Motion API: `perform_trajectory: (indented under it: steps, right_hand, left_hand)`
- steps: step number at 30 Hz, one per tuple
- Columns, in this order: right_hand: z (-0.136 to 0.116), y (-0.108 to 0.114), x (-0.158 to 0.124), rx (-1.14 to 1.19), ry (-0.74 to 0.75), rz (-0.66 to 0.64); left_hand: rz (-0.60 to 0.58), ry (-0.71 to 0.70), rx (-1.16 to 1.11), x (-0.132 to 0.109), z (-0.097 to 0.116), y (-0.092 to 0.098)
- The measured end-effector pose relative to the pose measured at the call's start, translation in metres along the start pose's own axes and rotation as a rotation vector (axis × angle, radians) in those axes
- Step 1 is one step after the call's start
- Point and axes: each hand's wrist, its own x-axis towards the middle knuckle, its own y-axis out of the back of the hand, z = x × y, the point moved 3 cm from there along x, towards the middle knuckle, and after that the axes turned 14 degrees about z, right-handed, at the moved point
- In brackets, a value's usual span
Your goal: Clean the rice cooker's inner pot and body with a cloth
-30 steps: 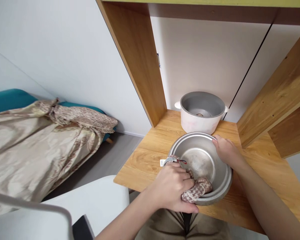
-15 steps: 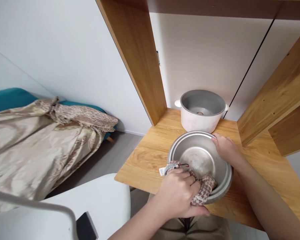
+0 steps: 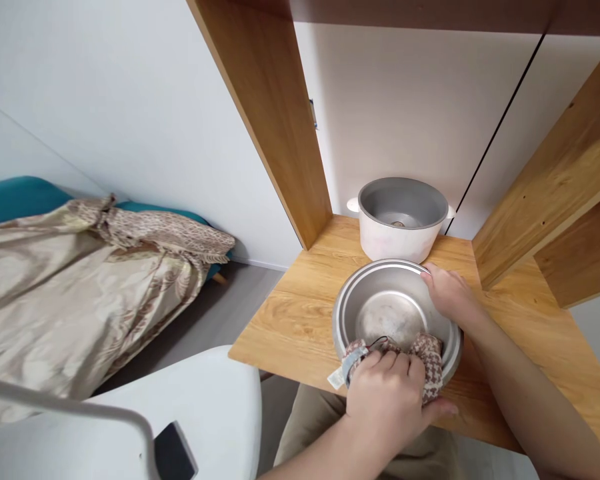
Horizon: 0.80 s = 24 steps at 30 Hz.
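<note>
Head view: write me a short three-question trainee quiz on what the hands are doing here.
1. True or false: the left hand presses a patterned cloth against the metal bowl.
2. The right hand grips: A) the bowl's far rim, B) a spoon, C) a cup.
3. What stands behind the bowl on the wooden table?
Key: 1 true; 2 A; 3 a white pot.
</note>
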Motion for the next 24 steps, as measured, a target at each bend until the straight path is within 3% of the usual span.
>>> perform_trajectory:
  steps: [5,10,17,24]
  right_hand:
    - [-0.001,-0.001,0.0,-0.009,0.002,0.001]
    - [0.0,-0.001,0.002,-0.005,0.032,-0.004]
    - [0.003,-0.004,0.003,-0.002,0.059,-0.006]
    - [0.003,-0.002,0.001,0.008,0.045,-0.013]
  left_hand:
    - [0.0,0.033,0.071,-0.001,0.015,-0.008]
    - [0.003,0.005,0.038,-0.003,0.013,-0.007]
    - [-0.069,-0.12,-0.054,-0.001,-0.006,0.001]
    - [-0.114,-0.319,-0.2,0.003,-0.045,0.011]
